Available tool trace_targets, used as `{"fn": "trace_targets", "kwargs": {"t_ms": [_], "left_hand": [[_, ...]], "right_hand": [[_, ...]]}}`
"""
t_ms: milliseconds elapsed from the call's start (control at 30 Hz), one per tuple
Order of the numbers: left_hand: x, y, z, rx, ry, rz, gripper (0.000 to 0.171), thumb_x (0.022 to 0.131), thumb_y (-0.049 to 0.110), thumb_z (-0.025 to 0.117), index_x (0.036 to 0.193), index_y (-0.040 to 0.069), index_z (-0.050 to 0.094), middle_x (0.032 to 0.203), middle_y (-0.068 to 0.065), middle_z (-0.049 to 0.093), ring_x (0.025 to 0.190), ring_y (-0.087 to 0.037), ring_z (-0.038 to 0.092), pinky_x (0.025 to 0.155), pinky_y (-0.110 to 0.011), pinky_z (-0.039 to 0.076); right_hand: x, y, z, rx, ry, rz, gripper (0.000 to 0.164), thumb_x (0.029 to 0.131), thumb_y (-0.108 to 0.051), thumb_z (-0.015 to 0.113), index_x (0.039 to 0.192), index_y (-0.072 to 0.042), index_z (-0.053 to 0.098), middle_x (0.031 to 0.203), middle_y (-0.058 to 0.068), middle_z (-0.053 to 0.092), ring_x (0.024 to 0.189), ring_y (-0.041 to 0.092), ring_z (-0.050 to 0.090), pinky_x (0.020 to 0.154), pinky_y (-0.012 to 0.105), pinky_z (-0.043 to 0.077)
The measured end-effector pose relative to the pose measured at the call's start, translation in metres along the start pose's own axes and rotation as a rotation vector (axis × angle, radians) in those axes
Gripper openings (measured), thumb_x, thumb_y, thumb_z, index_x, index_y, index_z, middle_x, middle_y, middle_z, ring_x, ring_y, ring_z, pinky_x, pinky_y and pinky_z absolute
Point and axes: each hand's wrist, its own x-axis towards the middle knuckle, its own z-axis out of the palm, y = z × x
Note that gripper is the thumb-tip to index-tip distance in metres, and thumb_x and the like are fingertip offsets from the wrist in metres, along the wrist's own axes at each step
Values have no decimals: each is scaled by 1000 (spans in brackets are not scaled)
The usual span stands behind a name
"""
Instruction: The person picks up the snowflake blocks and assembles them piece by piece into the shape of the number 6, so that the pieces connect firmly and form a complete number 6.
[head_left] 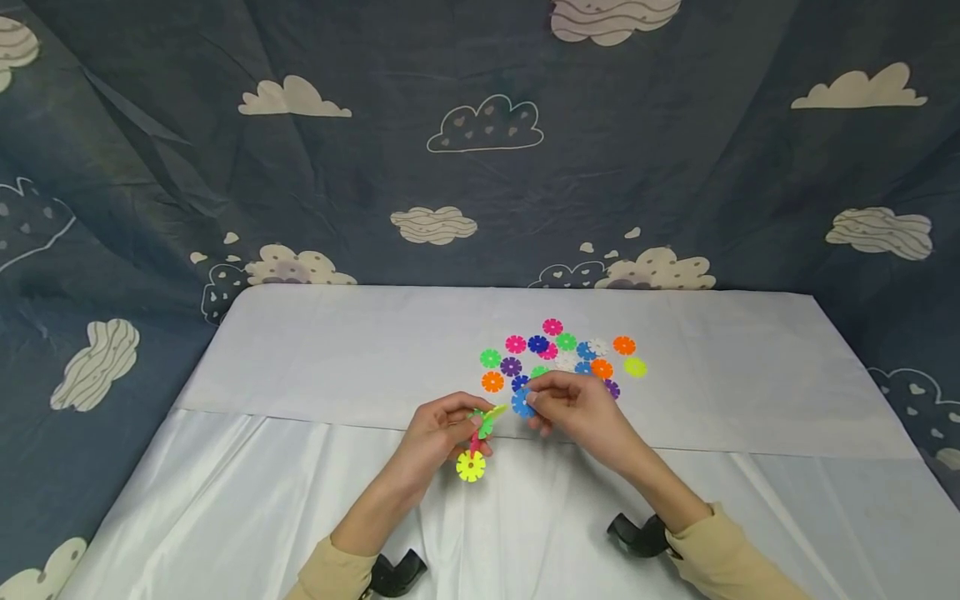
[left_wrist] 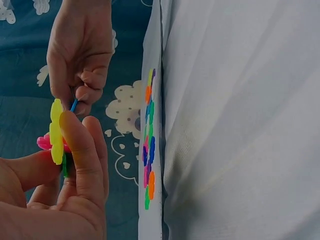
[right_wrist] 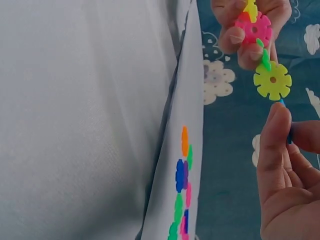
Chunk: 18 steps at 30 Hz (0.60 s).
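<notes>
Between the fingers of my left hand [head_left: 442, 432] is a short chain of notched, flower-shaped plastic discs. Its lower end is a yellow disc [head_left: 471, 467]; in the right wrist view a pink disc [right_wrist: 262, 31], a green disc [right_wrist: 266, 57] and another yellow disc [right_wrist: 272, 80] follow along it. My right hand [head_left: 583, 410] pinches a blue notched disc [head_left: 522, 403] between thumb and finger. The blue disc is edge-on and mostly covered by fingertips in both wrist views. It is very close to the chain's upper yellow disc; whether they touch, I cannot tell.
Loose discs in several colours lie spread on the white-covered table [head_left: 337, 358] beyond the hands, among them an orange disc [head_left: 492, 382], a purple disc [head_left: 511, 367] and a lime disc [head_left: 635, 367]. A dark cloud-patterned cloth [head_left: 480, 183] hangs behind.
</notes>
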Motion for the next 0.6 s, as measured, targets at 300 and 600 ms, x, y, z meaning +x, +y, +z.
{"fn": "trace_targets", "kwargs": {"t_ms": [300,600], "left_hand": [[0,-1,0,102,-47,85,18,99,3,55,111,3,68,95,-23,66,78,-35,66,63,-23,50],[-5,6,4,226,2,197,21,99,-1,54,106,8,71,89,-22,67,74,-44,63,57,-24,50]], "right_hand": [[-4,-6,9,-125,-9,-51,17,95,-11,66,109,-2,68,75,3,69,65,21,67,66,31,58],[-9,-12,25,-137,85,-57,18,93,-2,67,111,-1,67,81,10,68,64,19,66,63,29,57]]}}
